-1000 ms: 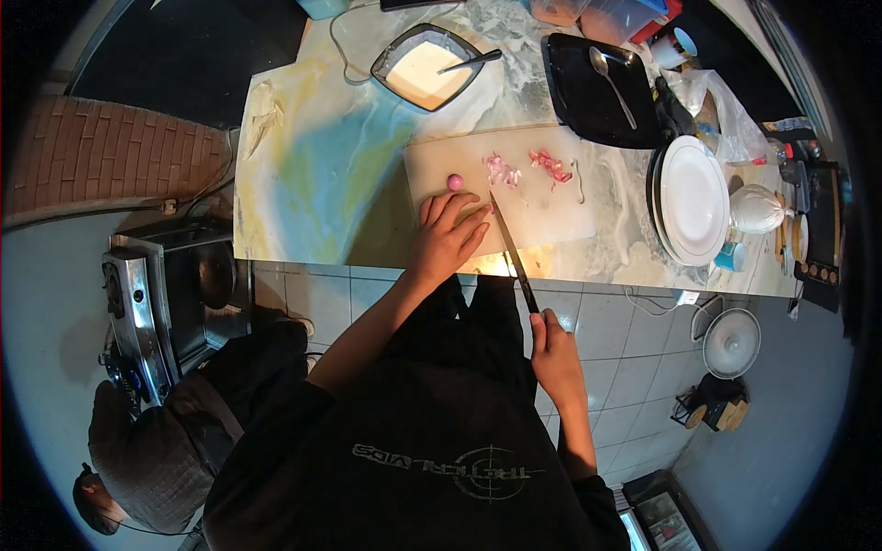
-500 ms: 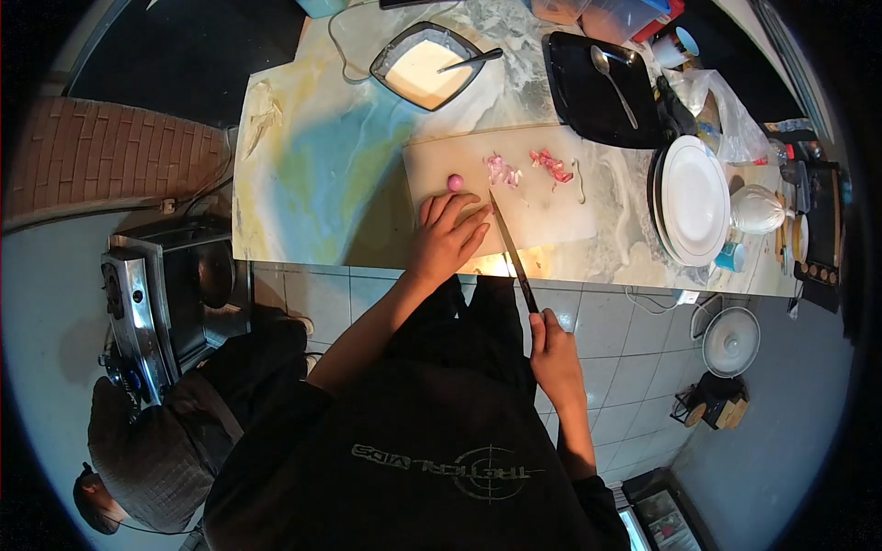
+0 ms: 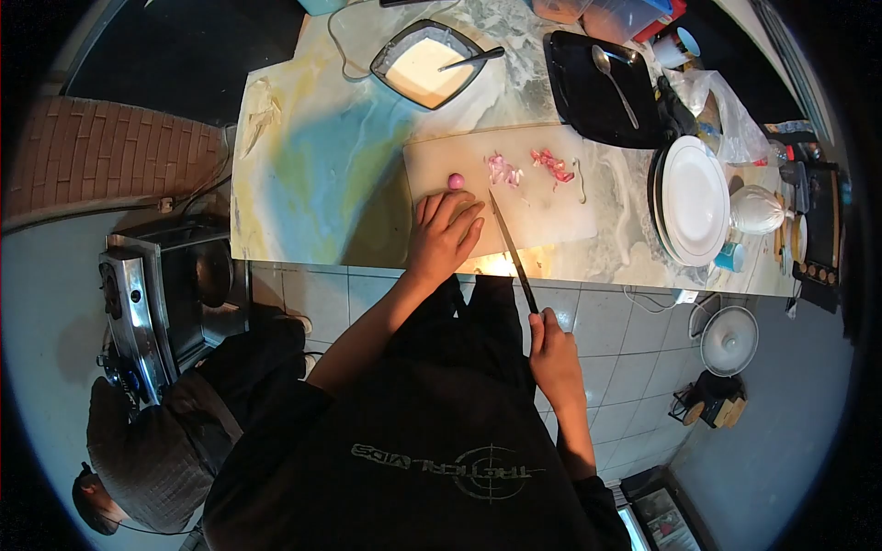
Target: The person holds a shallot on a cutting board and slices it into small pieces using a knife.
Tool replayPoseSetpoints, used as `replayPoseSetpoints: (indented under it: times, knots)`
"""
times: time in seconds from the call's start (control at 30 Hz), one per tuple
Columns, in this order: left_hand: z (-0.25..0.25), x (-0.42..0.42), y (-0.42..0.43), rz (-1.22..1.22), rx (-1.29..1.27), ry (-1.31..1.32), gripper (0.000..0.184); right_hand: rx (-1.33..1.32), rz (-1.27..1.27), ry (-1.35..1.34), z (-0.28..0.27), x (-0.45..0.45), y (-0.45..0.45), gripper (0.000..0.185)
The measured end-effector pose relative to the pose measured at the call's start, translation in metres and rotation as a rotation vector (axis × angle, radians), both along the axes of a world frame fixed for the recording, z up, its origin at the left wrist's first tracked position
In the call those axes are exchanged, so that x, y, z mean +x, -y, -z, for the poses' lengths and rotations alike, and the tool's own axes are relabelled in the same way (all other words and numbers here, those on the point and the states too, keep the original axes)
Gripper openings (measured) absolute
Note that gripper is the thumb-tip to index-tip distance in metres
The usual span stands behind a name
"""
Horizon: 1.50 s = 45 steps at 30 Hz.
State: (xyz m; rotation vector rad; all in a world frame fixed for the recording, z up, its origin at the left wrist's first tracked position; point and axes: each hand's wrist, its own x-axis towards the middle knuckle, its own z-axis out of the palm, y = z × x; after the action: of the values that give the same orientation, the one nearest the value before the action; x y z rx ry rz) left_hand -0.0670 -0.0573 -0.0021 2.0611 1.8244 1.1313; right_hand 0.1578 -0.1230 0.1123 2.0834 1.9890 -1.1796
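My right hand (image 3: 556,356) grips the handle of a long kitchen knife (image 3: 512,250). Its blade points away from me, with the tip over the white cutting board (image 3: 562,219). My left hand (image 3: 441,241) rests on the board's near left part, fingers curled down just left of the blade; whatever lies under the fingertips is hidden. Beyond those fingers sits a small whole peeled shallot (image 3: 456,182). Pale pink chopped shallot (image 3: 503,171) lies past the knife tip, and a redder chopped pile (image 3: 552,166) is to its right.
A black bowl of creamy batter (image 3: 427,69) with a spoon stands behind the board. At back right is a black tray (image 3: 574,101) holding a spoon (image 3: 616,84). White plates (image 3: 695,202) are stacked to the right. Another person (image 3: 161,450) crouches at lower left near a stove (image 3: 133,308).
My left hand has drawn slightly left, away from the blade, and its fingers sit closer together. The knife and my right hand have barely moved.
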Motion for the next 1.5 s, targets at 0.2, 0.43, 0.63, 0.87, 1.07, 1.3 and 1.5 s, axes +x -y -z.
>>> replayPoseSetpoints:
  times: [0.2,0.43,0.63,0.87,1.07,1.3,1.5]
  knots:
    - [0.004,-0.001,0.0,-0.049,0.012,0.047,0.019,-0.001,-0.025,0.072,-0.001,-0.003,-0.001,0.035]
    - [0.005,-0.001,0.0,-0.059,0.031,0.071,0.017,-0.012,-0.037,0.09,-0.003,-0.005,-0.002,0.034]
    - [0.003,-0.002,0.0,-0.053,0.027,0.075,0.015,-0.038,-0.041,0.119,-0.005,-0.007,-0.005,0.033]
    - [0.001,-0.002,0.0,-0.061,0.024,0.074,0.014,-0.01,-0.068,0.109,-0.012,-0.006,-0.01,0.032]
    - [0.0,-0.002,0.0,-0.072,0.025,0.072,0.013,-0.042,-0.081,0.138,-0.016,-0.005,-0.016,0.033]
    - [0.003,-0.003,0.0,-0.078,0.017,0.061,0.013,-0.042,-0.094,0.129,-0.012,-0.005,-0.017,0.033]
    - [0.002,-0.002,0.001,0.006,-0.013,-0.058,0.027,-0.066,-0.099,0.097,-0.013,0.0,-0.025,0.033]
